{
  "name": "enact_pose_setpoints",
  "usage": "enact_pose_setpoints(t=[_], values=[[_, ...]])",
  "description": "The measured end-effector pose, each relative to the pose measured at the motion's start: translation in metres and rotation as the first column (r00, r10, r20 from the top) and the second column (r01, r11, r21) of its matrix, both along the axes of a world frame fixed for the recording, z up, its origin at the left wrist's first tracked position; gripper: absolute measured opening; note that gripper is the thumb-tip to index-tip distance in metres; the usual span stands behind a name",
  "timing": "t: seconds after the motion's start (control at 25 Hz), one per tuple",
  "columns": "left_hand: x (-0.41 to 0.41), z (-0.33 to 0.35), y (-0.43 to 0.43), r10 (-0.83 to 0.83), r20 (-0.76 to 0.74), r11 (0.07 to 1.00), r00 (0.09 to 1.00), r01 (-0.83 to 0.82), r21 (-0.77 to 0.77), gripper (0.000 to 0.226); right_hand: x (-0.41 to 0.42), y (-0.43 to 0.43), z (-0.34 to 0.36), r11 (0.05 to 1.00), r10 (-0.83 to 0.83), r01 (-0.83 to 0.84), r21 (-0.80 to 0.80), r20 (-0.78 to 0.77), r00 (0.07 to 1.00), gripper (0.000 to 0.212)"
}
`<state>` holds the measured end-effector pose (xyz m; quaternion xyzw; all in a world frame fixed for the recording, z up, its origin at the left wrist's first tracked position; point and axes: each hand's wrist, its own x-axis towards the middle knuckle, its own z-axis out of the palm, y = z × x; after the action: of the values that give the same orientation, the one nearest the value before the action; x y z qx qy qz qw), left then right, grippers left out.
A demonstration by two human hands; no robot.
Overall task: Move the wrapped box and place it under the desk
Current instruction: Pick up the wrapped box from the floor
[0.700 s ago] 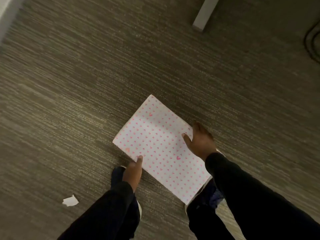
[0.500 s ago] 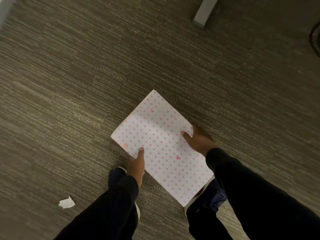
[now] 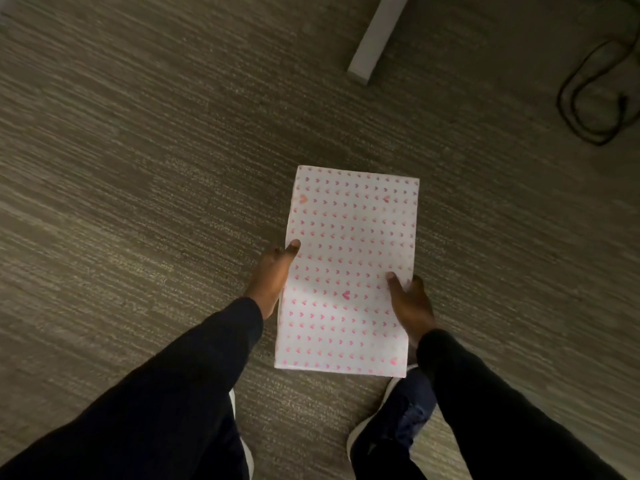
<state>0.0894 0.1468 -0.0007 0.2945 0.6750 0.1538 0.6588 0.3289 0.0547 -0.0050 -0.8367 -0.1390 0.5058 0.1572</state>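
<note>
The wrapped box (image 3: 349, 258) is flat and rectangular, covered in white paper with small pink hearts. It is held above the grey carpet, its long side pointing away from me. My left hand (image 3: 273, 275) grips its left edge with the thumb on top. My right hand (image 3: 410, 303) grips the right edge lower down, thumb also on top. A white desk leg (image 3: 375, 36) stands on the carpet beyond the box, at the top of the view.
A black cable (image 3: 595, 95) loops on the carpet at the upper right. My dark shoes (image 3: 391, 434) stand below the box. Grey carpet (image 3: 138, 168) spreads out to the left.
The box has turned from a diagonal angle to point straight ahead and sits closer to the desk leg. Both hands kept their hold. The paper scrap at lower left has left the view.
</note>
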Motion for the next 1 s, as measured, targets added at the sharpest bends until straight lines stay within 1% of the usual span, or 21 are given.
enact_pose_setpoints(t=[0.08,0.12,0.2,0.28,0.32,0.4,0.56,0.6,0.68,0.76,0.88,1.0], values=[[-0.002,-0.008,-0.005,-0.006,0.008,0.999,1.000,0.006,-0.045,0.046,-0.001,-0.003,-0.002,0.996,-0.082,0.081,0.023,0.006,0.997,0.062],[-0.002,-0.012,-0.012,-0.026,0.030,0.995,0.999,0.028,-0.093,0.048,-0.004,-0.005,-0.003,0.992,-0.123,0.123,0.034,0.006,0.992,0.062],[0.001,-0.015,-0.025,-0.067,0.047,0.985,0.997,0.073,-0.154,0.045,-0.008,-0.007,-0.005,0.982,-0.183,0.182,0.055,-0.002,0.983,0.063],[0.006,-0.014,-0.032,-0.086,0.023,0.988,0.996,0.089,-0.129,0.037,-0.010,-0.008,-0.003,0.974,-0.215,0.215,0.071,-0.005,0.977,0.063],[0.009,-0.011,-0.033,-0.091,0.004,0.990,0.996,0.091,-0.111,0.037,-0.009,-0.008,0.001,0.973,-0.214,0.214,0.082,-0.009,0.977,0.062],[0.011,0.003,-0.031,-0.092,0.014,0.991,0.996,0.093,-0.097,0.036,-0.003,-0.008,0.015,0.977,-0.187,0.188,0.101,-0.017,0.982,0.059],[0.020,0.063,-0.018,-0.081,0.055,0.991,0.995,0.087,-0.103,0.032,0.024,-0.002,0.069,0.990,-0.111,0.110,0.084,0.014,0.994,0.065],[0.023,0.082,-0.013,-0.078,0.066,0.991,0.995,0.085,-0.107,0.031,0.033,0.002,0.088,0.991,-0.098,0.098,0.089,-0.001,0.995,0.063],[0.029,0.123,-0.002,-0.031,0.084,0.993,0.996,0.040,-0.111,0.035,0.051,0.013,0.130,0.988,-0.097,0.104,0.111,-0.063,0.993,0.052],[0.036,0.171,0.011,0.035,0.155,0.990,0.987,-0.013,-0.140,0.043,0.068,0.029,0.178,0.988,-0.080,0.098,0.121,-0.148,0.986,0.043],[0.047,0.242,0.028,0.179,0.324,0.962,0.929,-0.096,-0.256,0.048,0.089,0.055,0.240,0.985,-0.094,0.122,0.119,-0.221,0.971,0.047],[0.059,0.305,0.049,0.224,0.400,0.948,0.889,-0.103,-0.302,0.054,0.107,0.083,0.299,0.978,-0.103,0.148,0.150,-0.274,0.956,0.038]])
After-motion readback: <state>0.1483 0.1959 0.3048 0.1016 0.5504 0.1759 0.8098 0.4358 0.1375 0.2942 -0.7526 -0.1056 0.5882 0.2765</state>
